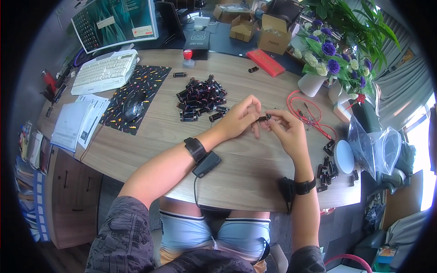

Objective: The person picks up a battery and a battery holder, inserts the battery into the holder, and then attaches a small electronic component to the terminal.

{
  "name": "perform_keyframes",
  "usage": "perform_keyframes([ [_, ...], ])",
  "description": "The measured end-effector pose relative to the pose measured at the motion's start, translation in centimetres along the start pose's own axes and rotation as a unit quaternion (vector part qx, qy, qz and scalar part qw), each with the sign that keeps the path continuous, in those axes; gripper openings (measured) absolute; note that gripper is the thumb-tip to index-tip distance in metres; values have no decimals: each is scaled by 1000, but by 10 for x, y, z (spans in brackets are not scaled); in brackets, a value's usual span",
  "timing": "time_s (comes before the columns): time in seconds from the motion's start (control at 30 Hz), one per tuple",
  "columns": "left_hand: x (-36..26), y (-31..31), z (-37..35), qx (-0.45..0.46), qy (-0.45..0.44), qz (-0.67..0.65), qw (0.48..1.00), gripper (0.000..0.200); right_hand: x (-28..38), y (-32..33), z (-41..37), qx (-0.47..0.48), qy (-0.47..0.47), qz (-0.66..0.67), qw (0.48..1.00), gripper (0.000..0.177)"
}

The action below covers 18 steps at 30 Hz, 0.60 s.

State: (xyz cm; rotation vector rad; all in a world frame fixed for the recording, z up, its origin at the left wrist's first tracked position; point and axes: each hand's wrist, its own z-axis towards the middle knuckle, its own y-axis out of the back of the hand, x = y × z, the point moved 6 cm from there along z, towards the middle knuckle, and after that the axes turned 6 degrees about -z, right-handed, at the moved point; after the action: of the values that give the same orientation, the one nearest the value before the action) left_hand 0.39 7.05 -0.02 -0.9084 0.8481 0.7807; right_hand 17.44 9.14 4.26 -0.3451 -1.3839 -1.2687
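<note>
Dark patterned sleeves [122, 234], foreground; left hand [241, 119] and right hand [287, 131], pinched closed on one small, elongated black part [262, 118] above a brown wood-grain table [241, 177].

Desk front [248, 177] passable; black pile [200, 98] bars left, red cable [325, 132], apparently looped, right.

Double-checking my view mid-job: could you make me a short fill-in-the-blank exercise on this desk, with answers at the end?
1. The fingertips of the right hand are on a small part whose colour is ____.
2. The large heap of parts lies nearer to the ____ hand than to the other.
3. The computer mouse rests on a dark, patterned ____.
4. The keyboard is ____ in colour.

Missing words: black; left; mouse mat; white.
</note>
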Motion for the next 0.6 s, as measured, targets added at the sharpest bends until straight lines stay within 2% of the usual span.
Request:
perform_keyframes([
  [0.3, 3, 1, 2, 17, -37, 68, 997, 21, -2, 0, 1, -1, -1, 33, 999, 32],
  [0.47, 6, 6, 1, -13, -15, 68, 997, 20, 6, 5, 1, 15, 11, 75, 997, 38],
  [0.6, 4, 10, 2, -38, -19, 62, 997, 19, 1, 12, 2, 16, 11, 68, 998, 36],
])
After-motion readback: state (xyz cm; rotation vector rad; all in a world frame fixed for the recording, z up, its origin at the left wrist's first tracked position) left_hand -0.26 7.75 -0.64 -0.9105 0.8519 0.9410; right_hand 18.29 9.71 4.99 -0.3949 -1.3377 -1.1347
